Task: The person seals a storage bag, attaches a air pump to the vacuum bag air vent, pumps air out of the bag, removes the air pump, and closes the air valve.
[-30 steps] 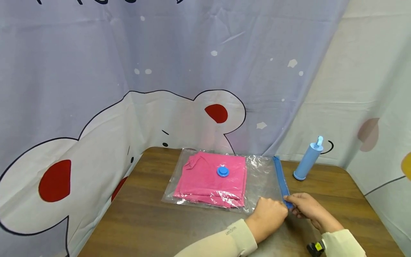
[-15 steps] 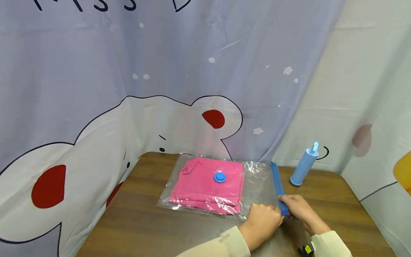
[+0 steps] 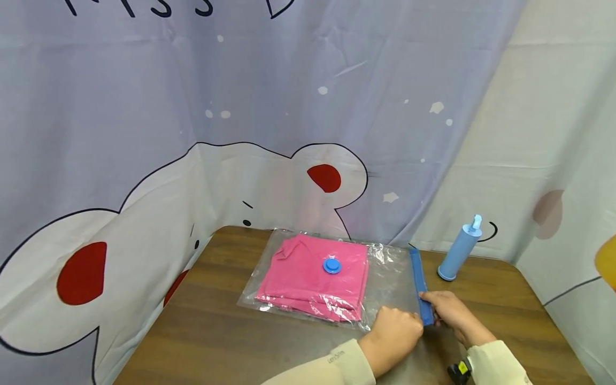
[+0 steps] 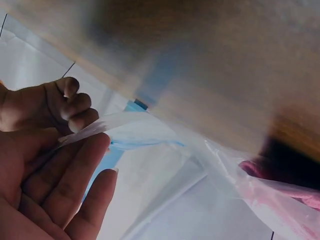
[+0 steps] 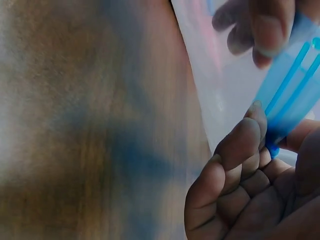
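Note:
A clear vacuum storage bag (image 3: 392,267) lies on the table with a folded pink garment (image 3: 313,278) inside. Its round blue valve (image 3: 332,266) sits over the cloth. Along the bag's right end runs a blue zip strip (image 3: 418,270). My right hand (image 3: 452,316) pinches this strip near its front end, thumb on top; in the right wrist view the strip (image 5: 290,85) shows two brighter blue lines. My left hand (image 3: 395,336) pinches the plastic at the bag's front edge, just left of the strip. The pinched film (image 4: 85,132) is raised from the tabletop.
A light blue hand pump (image 3: 459,254) stands upright behind the right hand, near the table's back edge. The brown wooden table (image 3: 202,321) meets a printed cloth curtain (image 3: 269,182) at the back and sides.
My right thumb has shifted a little back along the strip, so more of its front end shows. My left hand keeps its pinch. The head view has tilted slightly.

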### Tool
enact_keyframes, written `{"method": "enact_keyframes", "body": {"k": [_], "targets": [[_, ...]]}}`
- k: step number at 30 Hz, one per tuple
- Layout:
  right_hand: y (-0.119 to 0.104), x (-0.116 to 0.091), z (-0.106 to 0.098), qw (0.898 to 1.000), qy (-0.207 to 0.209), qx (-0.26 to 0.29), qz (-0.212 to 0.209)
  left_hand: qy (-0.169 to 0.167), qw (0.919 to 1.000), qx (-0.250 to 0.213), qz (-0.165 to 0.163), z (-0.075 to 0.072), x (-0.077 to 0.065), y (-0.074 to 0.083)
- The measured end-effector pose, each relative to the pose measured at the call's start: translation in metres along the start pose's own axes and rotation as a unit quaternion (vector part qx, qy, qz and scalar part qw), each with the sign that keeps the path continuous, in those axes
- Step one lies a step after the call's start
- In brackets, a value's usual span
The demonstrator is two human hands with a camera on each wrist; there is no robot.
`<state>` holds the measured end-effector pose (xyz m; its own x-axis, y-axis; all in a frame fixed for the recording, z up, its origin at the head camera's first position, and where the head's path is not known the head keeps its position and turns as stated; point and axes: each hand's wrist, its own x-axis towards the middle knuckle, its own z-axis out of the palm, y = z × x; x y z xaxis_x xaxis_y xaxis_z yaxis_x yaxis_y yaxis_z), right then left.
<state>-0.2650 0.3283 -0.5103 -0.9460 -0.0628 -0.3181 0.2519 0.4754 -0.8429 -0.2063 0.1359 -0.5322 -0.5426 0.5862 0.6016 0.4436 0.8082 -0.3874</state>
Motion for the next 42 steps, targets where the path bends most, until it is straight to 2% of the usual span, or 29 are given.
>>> {"method": "enact_keyframes", "body": {"k": [5, 12, 19, 26, 33, 42], "targets": [[0.0, 0.009, 0.0, 1.0, -0.007, 0.025, -0.004, 0.011, 0.9999, 0.004, -0.004, -0.001, -0.002, -0.001], [-0.004, 0.011, -0.001, 1.0, 0.01, 0.002, -0.001, -0.014, 0.9998, -0.005, -0.013, -0.004, -0.003, -0.003], [-0.011, 0.018, -0.002, 1.0, 0.013, -0.007, -0.008, -0.023, 0.9996, 0.004, 0.014, -0.004, 0.0, -0.005], [-0.007, 0.034, -0.005, 1.0, 0.019, 0.006, -0.015, -0.023, 0.999, 0.017, 0.034, -0.005, 0.0, -0.003], [-0.005, 0.043, -0.007, 0.999, 0.027, 0.022, -0.002, -0.002, 0.9997, 0.017, 0.017, -0.009, -0.004, -0.004], [-0.01, 0.047, -0.01, 0.999, 0.037, 0.001, -0.011, -0.006, 0.999, -0.001, 0.044, -0.007, -0.004, -0.008]]}}
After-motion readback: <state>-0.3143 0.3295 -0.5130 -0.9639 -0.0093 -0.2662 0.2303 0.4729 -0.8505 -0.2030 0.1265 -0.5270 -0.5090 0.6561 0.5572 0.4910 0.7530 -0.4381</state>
